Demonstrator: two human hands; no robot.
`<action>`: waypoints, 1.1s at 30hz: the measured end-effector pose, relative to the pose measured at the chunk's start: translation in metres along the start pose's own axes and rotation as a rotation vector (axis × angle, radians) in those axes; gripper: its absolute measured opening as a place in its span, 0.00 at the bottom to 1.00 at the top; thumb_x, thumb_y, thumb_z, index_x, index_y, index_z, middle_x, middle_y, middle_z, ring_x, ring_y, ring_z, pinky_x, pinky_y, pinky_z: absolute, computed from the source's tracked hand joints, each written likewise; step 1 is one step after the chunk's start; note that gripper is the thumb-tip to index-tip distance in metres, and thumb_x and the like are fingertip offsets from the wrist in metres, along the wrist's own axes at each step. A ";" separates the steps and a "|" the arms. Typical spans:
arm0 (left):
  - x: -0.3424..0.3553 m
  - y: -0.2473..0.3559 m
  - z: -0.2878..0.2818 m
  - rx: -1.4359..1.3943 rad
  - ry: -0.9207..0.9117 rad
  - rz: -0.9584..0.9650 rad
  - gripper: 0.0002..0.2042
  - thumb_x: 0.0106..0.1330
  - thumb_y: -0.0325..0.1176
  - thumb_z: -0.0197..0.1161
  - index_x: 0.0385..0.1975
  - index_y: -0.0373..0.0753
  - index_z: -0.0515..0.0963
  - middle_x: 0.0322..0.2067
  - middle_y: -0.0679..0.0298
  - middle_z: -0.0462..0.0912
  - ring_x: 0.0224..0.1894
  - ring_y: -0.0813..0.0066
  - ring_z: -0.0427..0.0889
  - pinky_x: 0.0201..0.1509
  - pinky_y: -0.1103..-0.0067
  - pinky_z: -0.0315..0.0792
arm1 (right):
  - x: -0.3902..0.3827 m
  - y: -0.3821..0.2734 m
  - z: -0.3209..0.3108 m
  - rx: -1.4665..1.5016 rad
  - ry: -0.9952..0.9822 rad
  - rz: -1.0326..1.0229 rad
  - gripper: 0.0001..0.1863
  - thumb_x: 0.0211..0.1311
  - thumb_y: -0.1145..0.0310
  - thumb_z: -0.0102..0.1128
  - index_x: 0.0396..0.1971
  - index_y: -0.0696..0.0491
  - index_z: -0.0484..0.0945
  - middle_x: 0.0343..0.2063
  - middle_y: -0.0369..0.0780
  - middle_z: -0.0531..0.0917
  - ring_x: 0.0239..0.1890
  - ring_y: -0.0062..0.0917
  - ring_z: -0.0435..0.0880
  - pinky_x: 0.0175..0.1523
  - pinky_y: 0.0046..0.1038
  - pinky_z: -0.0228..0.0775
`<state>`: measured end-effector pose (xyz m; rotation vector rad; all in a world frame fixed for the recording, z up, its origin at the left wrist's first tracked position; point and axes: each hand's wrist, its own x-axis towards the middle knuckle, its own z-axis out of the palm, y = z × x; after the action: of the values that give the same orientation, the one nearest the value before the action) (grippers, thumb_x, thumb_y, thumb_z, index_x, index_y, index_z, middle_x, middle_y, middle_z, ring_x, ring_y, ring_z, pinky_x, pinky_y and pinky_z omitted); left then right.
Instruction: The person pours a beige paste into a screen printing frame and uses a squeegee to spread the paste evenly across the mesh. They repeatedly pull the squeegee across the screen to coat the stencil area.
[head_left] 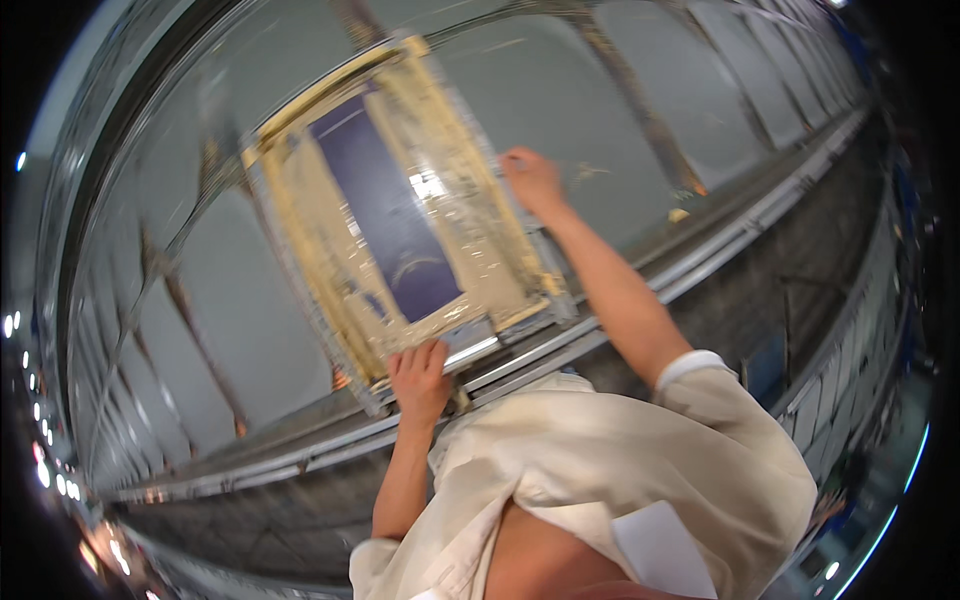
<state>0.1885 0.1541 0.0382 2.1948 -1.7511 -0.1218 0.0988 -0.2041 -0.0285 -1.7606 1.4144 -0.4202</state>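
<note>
A screen printing frame (300, 240) lies tilted across the long grey table, its rim yellowish and taped. Its mesh is coated tan and wet-looking, with a long purple-blue panel (385, 205) down the middle. My left hand (420, 378) is closed over the frame's near edge, fingers curled inward. Right beside it rests a silver-grey bar (470, 338), perhaps a squeegee. My right hand (534, 182) holds the frame's right side about halfway up, fingers bent at the rim. Motion blur softens the fingertips, and the undersides of both hands are hidden.
The grey table (570, 90) carries a row of pale panels divided by dark, stained strips. A metal rail (700, 268) runs along its near edge, between my body and the frame. Below the rail shows a dark floor (800, 290).
</note>
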 end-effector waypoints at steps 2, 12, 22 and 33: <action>0.017 -0.015 -0.001 0.018 0.010 -0.014 0.25 0.38 0.22 0.68 0.43 0.43 0.80 0.44 0.66 0.83 0.42 0.66 0.79 0.48 0.68 0.65 | -0.003 -0.011 -0.012 -0.063 -0.055 0.069 0.18 0.67 0.49 0.58 0.46 0.44 0.85 0.35 0.49 0.87 0.37 0.45 0.87 0.43 0.43 0.77; 0.225 -0.169 0.003 0.111 0.221 0.045 0.19 0.43 0.23 0.72 0.38 0.46 0.81 0.38 0.70 0.84 0.39 0.68 0.81 0.47 0.69 0.66 | -0.010 -0.035 -0.030 -0.265 -0.058 -0.107 0.18 0.70 0.51 0.57 0.42 0.51 0.84 0.29 0.48 0.85 0.32 0.46 0.84 0.39 0.42 0.74; 0.355 -0.241 -0.032 0.029 0.087 0.022 0.08 0.51 0.32 0.73 0.30 0.44 0.84 0.28 0.64 0.84 0.35 0.60 0.83 0.44 0.67 0.69 | 0.057 -0.127 -0.053 -0.529 -0.226 -0.440 0.27 0.66 0.46 0.61 0.55 0.52 0.82 0.40 0.49 0.87 0.47 0.43 0.84 0.52 0.40 0.75; 0.450 -0.309 -0.034 -0.115 -0.216 -0.181 0.14 0.52 0.38 0.76 0.38 0.40 0.86 0.28 0.54 0.86 0.29 0.55 0.83 0.38 0.67 0.75 | 0.245 -0.256 0.137 -0.529 -0.469 -1.035 0.23 0.55 0.53 0.73 0.40 0.57 0.83 0.32 0.50 0.86 0.36 0.46 0.85 0.43 0.41 0.75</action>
<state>0.5942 -0.2123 0.0366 2.3224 -1.6014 -0.5071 0.4368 -0.3686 0.0272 -2.7274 0.1890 -0.1143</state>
